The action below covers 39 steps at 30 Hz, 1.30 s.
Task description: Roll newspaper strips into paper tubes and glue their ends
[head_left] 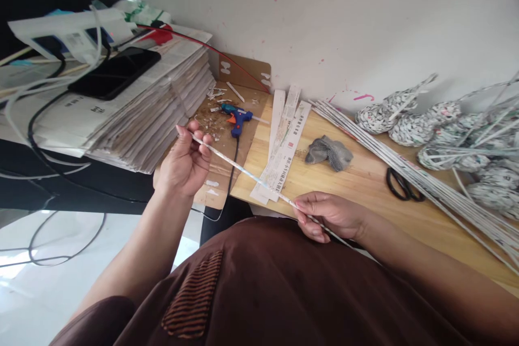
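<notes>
A thin rolled paper stick slants down to the right between my hands, in front of my brown top. My left hand pinches its upper left end between thumb and fingers. Farther down the stick, my right hand is closed around it, and the tail runs on below the palm. Behind the stick, flat printed paper strips lie overlapping on the wooden table. A blue glue gun rests on the cardboard left of them.
A tall stack of paper at the left bears a phone and cables. Grey cloth, black scissors and a bundle of paper sticks lie on the table. Woven paper pieces are by the wall.
</notes>
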Available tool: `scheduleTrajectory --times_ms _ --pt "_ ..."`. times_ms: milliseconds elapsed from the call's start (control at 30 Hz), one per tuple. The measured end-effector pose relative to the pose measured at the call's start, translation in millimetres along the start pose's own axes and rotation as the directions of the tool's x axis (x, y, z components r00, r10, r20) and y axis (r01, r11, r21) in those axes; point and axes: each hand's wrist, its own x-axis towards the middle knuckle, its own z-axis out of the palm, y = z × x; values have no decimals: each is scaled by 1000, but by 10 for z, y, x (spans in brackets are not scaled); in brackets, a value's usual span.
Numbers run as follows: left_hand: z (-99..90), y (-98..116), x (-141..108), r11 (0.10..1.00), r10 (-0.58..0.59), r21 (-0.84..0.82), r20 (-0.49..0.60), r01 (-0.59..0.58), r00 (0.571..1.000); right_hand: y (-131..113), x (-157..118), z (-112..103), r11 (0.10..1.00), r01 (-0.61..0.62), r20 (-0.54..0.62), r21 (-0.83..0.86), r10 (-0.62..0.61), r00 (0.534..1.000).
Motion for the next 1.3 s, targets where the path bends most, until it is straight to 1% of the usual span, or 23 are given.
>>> scheduleTrajectory --times_ms 200,267,333,367,400,467,500,533,567,600,633,700,767,833,900,967,1033,1100,1133,1167,1200,1267,1300 --pt "12 13 -1 999 -30 -43 41 32 999 -4 26 36 999 3 13 -54 -2 1000" --pt "19 13 1 1000 -10 -25 20 10 1000 -37 13 76 983 -12 -31 -182 6 1000" --pt "20 8 9 1000 25 14 -36 -25 999 -71 -9 120 905 15 -140 -426 -82 987" --pt "17 3 14 999 45 32 -71 -43 996 -83 -20 138 809 40 -200 -587 -193 961" --pt "14 -3 19 997 64 45 -105 -59 992 -90 -29 152 665 52 -235 -745 -334 913" --pt "7 -17 27 995 93 56 -155 -86 984 -86 -38 164 318 -8 -201 -948 -578 791" --pt "7 -23 29 994 104 56 -169 -96 980 -78 -37 163 184 -61 -166 -981 -639 751" --pt "8 -27 28 993 111 57 -175 -102 978 -69 -34 158 107 -100 -146 -989 -666 732" --pt "13 -29 26 993 114 57 -174 -106 978 -61 -28 151 93 -114 -147 -989 -669 729" --pt "20 -28 22 993 113 56 -169 -105 979 -55 -23 144 138 -98 -166 -985 -655 738" --pt "28 -25 17 993 108 54 -162 -100 981 -53 -17 135 243 -54 -198 -968 -618 761" --pt "44 -14 9 995 92 41 -146 -86 985 -56 -9 117 565 70 -241 -822 -458 856" --pt "53 -1 5 997 71 20 -134 -69 988 -63 -5 100 840 116 -168 -531 -239 956" --pt "51 7 6 998 60 3 -126 -60 990 -67 -2 91 944 89 -52 -319 -111 992" --pt "38 4 9 998 64 2 -131 -64 989 -71 3 100 947 84 -33 -310 -100 994" --pt "23 -8 10 997 75 18 -142 -73 987 -82 11 129 875 112 -119 -472 -189 975" --pt "13 -26 7 996 83 39 -150 -78 985 -99 22 167 680 123 -193 -723 -369 909" --pt "12 -40 1 995 90 52 -153 -83 984 -115 38 196 423 94 -168 -901 -542 823" --pt "15 -45 -2 995 93 55 -155 -85 984 -119 48 204 341 81 -145 -937 -586 797" --pt "19 -47 -5 995 94 56 -156 -86 983 -120 59 206 331 81 -140 -940 -593 793" --pt "24 -48 -7 995 92 55 -156 -84 984 -117 70 203 402 98 -159 -911 -560 813" --pt "31 -45 -9 997 74 47 -146 -68 987 -105 93 182 685 147 -175 -713 -378 909" --pt "33 -43 -8 998 63 36 -135 -59 989 -98 104 167 816 150 -130 -558 -265 956"
